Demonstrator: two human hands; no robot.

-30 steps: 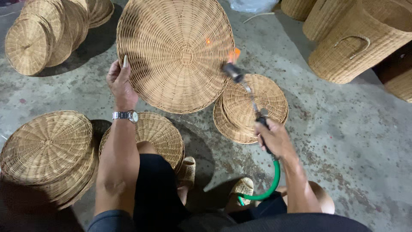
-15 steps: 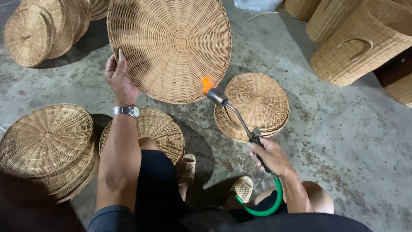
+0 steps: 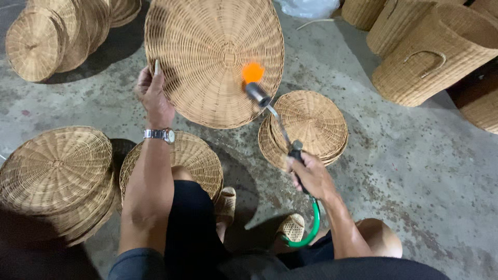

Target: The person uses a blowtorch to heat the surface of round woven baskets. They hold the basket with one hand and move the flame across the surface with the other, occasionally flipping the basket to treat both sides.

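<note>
My left hand (image 3: pixel 154 98), with a metal watch on the wrist, grips the left rim of a large round wicker tray (image 3: pixel 207 46) that stands tilted on the concrete floor. My right hand (image 3: pixel 310 175) is closed around the handle of a gas torch (image 3: pixel 275 116) fed by a green hose (image 3: pixel 310 228). The torch nozzle points at the tray's woven face, and an orange flame (image 3: pixel 252 72) burns against the weave just right of its centre.
Stacks of round wicker lids lie at my left (image 3: pixel 54 173), by my left knee (image 3: pixel 194 155), under the torch (image 3: pixel 311 124) and at the upper left (image 3: pixel 36 44). Tall wicker baskets (image 3: pixel 436 57) stand at the upper right. My sandalled feet (image 3: pixel 290 227) rest below.
The torch has swung back up and right, so the flame now plays on the tray's face near its centre instead of its lower edge. My left hand stays on the rim.
</note>
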